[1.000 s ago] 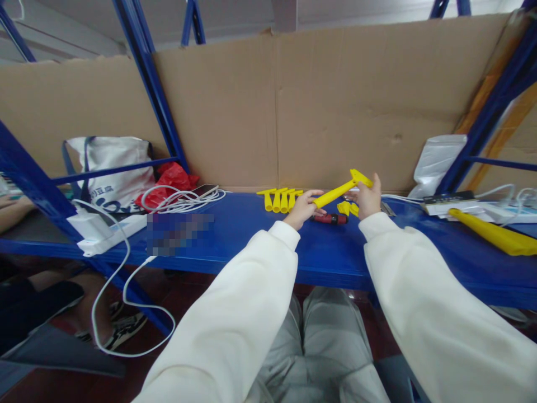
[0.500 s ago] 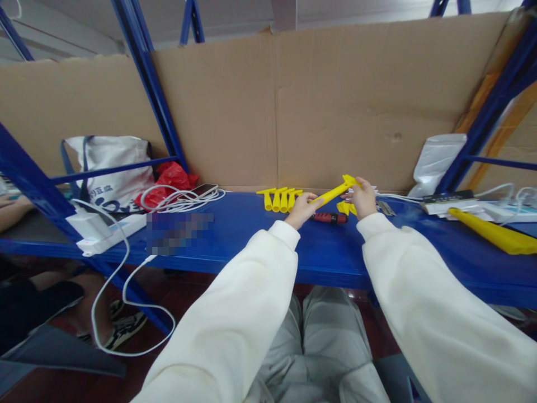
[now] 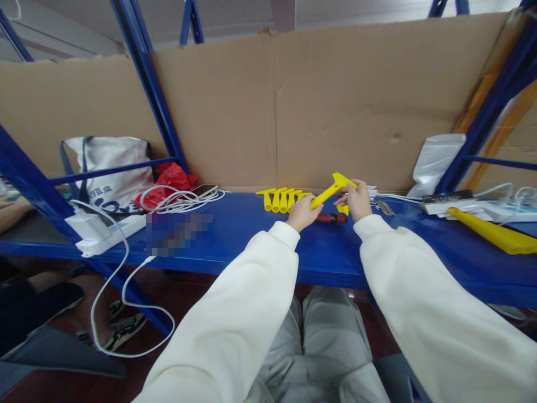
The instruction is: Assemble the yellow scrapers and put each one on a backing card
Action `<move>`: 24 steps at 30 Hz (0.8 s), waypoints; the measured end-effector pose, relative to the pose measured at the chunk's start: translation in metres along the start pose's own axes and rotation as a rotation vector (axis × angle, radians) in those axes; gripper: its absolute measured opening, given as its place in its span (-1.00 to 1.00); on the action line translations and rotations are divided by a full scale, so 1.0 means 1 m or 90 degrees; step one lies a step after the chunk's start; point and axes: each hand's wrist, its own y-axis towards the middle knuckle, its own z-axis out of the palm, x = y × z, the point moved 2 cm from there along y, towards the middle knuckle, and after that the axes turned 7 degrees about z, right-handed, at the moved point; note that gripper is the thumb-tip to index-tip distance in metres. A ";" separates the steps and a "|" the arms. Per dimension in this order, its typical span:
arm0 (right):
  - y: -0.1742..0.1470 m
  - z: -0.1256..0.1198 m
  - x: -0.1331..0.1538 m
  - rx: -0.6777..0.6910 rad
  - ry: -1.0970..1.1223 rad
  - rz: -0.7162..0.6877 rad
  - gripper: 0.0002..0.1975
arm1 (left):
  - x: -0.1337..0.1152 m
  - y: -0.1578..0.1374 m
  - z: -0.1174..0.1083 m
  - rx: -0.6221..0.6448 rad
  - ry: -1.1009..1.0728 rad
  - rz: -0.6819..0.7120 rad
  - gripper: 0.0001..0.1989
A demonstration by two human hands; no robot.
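Note:
My left hand (image 3: 302, 212) is closed around the handle end of a yellow plastic scraper (image 3: 327, 194), which slants up to the right. At its wide head, my right hand (image 3: 358, 200) pinches the right edge between the fingers. Below the scraper a red and black screwdriver handle (image 3: 332, 218) lies on the blue table, partly behind my left hand. A yellow plastic piece (image 3: 343, 210) sits under my right hand, mostly hidden. Left of my hands, several yellow scrapers (image 3: 276, 200) lie side by side in a row.
Thin metal pieces (image 3: 385, 207) lie right of my right hand. A long yellow object (image 3: 493, 230) rests farther right, near a white plastic bag (image 3: 438, 162). To the left are coiled white cables (image 3: 184, 200), a power strip (image 3: 111, 235) and a cloth bag (image 3: 113, 168). A cardboard panel (image 3: 335, 101) stands behind.
The scraper's head has swung slightly left and turned, so more of its wide face shows. My right hand has shifted a little left with it; my left hand still holds the handle.

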 end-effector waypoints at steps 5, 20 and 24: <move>-0.002 0.008 -0.005 0.088 -0.073 -0.034 -0.75 | -0.004 -0.002 -0.006 0.000 0.082 -0.035 -0.70; 0.000 0.004 -0.007 0.180 -0.296 -0.240 -0.81 | 0.002 -0.002 -0.006 -0.012 0.021 -0.031 -0.71; 0.010 -0.009 -0.002 0.102 -0.354 -0.223 -0.79 | 0.002 -0.002 -0.004 0.017 -0.002 -0.021 -0.73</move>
